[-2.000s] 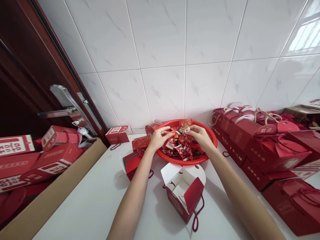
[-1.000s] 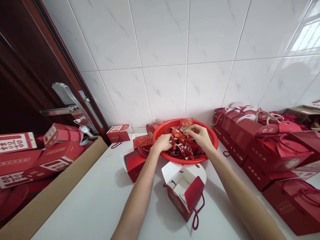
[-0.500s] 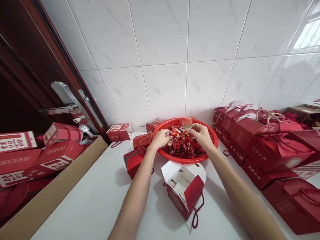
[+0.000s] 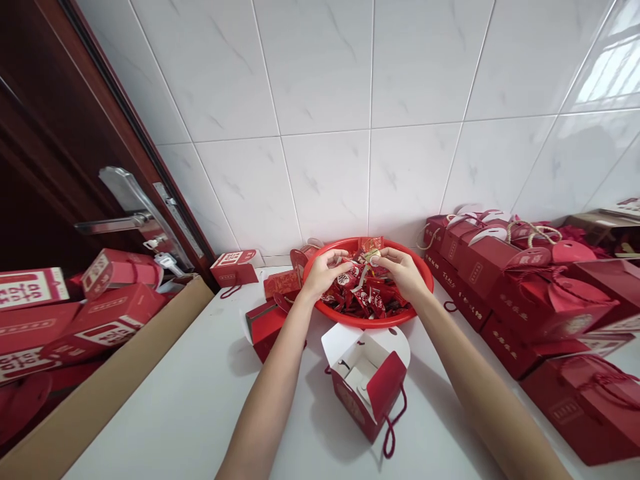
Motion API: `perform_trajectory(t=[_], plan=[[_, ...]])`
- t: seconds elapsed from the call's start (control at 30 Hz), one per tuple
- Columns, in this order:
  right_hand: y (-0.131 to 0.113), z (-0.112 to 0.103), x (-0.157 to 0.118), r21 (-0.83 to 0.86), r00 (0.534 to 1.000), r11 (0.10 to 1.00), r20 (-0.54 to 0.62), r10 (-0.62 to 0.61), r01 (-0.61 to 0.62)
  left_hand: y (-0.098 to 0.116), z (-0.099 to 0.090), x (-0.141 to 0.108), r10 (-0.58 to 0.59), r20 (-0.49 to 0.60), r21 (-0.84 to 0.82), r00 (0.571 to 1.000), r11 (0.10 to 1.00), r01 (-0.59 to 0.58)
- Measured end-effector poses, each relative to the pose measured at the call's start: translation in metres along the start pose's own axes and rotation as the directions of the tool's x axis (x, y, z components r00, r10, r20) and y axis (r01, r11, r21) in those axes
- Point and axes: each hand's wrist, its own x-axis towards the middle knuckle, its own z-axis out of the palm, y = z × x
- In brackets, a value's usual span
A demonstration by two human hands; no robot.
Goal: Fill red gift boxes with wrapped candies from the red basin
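A red plastic basket (image 4: 367, 322) full of red-wrapped candies (image 4: 367, 297) stands against the wall. Both of my hands are over it. With thumb and fingers, my right hand (image 4: 400, 270) pinches a small gold-wrapped candy (image 4: 372, 255) above the pile. My left hand (image 4: 325, 273) is at the basket's left side, fingers curled toward the thumb beside red wrappers; what it grips is partly hidden. In front of the basket sits an open red gift box (image 4: 367, 383), its white inside showing and small white items at the bottom. A dark red cord hangs from its side.
Closed red gift boxes (image 4: 525, 287) are stacked along the right. Another red box (image 4: 265, 330) lies left of the basket, and one (image 4: 235, 267) stands near the door. A cardboard carton (image 4: 115, 367) holds more boxes at the left, by the door handle (image 4: 120, 220).
My left hand has shifted slightly up and inward, its fingers further extended. My right hand has moved a little left with the gold candy, and several wrappers in the pile lie differently.
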Motion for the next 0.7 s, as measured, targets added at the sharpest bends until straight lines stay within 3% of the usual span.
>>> perform_trajectory(t=[0.27, 0.43, 0.63, 0.7], plan=[[-0.003, 0.0, -0.002, 0.076, 0.977, 0.987, 0.174, 0.124, -0.139, 0.003, 0.011, -0.002, 0.104, -0.007, 0.067, 0.995, 0.992, -0.103], [0.0, 0.0, -0.002, 0.026, 0.978, 0.996, 0.192, 0.08, -0.087, 0.003, 0.013, -0.001, 0.141, -0.06, 0.217, 0.988, 0.968, -0.125], [0.005, -0.002, 0.0, -0.114, 0.998, 0.993, 0.064, -0.01, 0.017, 0.005, 0.012, -0.006, -0.096, -0.048, 0.334, 0.994, 0.936, 0.106], [0.006, -0.002, 0.001, -0.152, 1.0, 0.988, 0.01, -0.029, 0.03, 0.006, 0.008, -0.006, -0.107, -0.072, 0.341, 0.992, 0.931, 0.126]])
